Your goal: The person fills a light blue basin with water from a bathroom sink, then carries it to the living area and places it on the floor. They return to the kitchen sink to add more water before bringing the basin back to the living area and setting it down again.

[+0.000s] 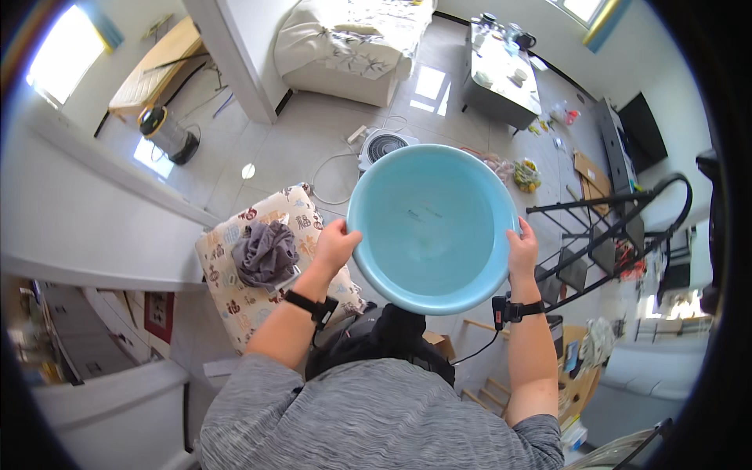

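A large light-blue plastic basin (427, 226) is held up in front of me, its inside facing my view. Its left rim is gripped by my left hand (335, 247), thumb over the edge. On the opposite side my right hand (522, 249) grips the rim the same way. The basin's floor bears faint dark marks and a few pale patches; whether it holds water I cannot tell. To the left, a crumpled grey-purple cloth (265, 252) lies on a padded seat with a printed cover (223, 294).
Beyond the basin a white floor fan (382, 144) stands with a trailing cable. A black folding stepladder (605, 241) is at the right. A coffee table (499, 70) bears jars and cups. A bag of yellow-green produce (526, 175) sits on the floor. A vacuum cleaner (170, 135) stands far left.
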A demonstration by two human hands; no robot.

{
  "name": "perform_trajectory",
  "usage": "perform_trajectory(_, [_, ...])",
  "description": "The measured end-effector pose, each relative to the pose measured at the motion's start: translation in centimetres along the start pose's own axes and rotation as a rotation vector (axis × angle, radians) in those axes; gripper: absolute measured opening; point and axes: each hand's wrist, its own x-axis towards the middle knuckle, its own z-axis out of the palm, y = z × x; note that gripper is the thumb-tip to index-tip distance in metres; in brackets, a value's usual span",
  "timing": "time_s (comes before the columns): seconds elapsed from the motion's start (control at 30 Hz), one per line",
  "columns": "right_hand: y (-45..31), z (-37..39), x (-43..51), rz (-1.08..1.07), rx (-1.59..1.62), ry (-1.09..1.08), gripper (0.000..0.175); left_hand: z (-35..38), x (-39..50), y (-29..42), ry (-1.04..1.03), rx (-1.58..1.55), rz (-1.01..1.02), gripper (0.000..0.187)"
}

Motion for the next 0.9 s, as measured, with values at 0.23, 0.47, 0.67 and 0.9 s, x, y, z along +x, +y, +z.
perform_trajectory(0.23, [0.1, 0.6, 12.0, -0.039, -0.132, -0.087, 0.043, 1.6, 8.4, 4.8, -0.065, -0.177, -0.06, 0.023])
perform_trajectory(0.47, [-2.3, 8.6, 25.4, -0.026, -0.05, -0.224, 0.038, -2.3, 17.9, 9.1, -0.026, -0.118, -0.056, 0.03])
perform_trajectory(0.67, [-5.4, 20.6, 36.3, -0.155, -0.129, -0.313, 0.04, -8.8, 26.8, 12.3, 0.09, -0.125, -0.067, 0.029])
perform_trajectory(0.9, [-8.4, 39.6, 46.2, -0.114, -0.019, -0.504, 0.041, -17.1, 36.0, 12.2, 0.341, -0.325, -0.003, 0.027])
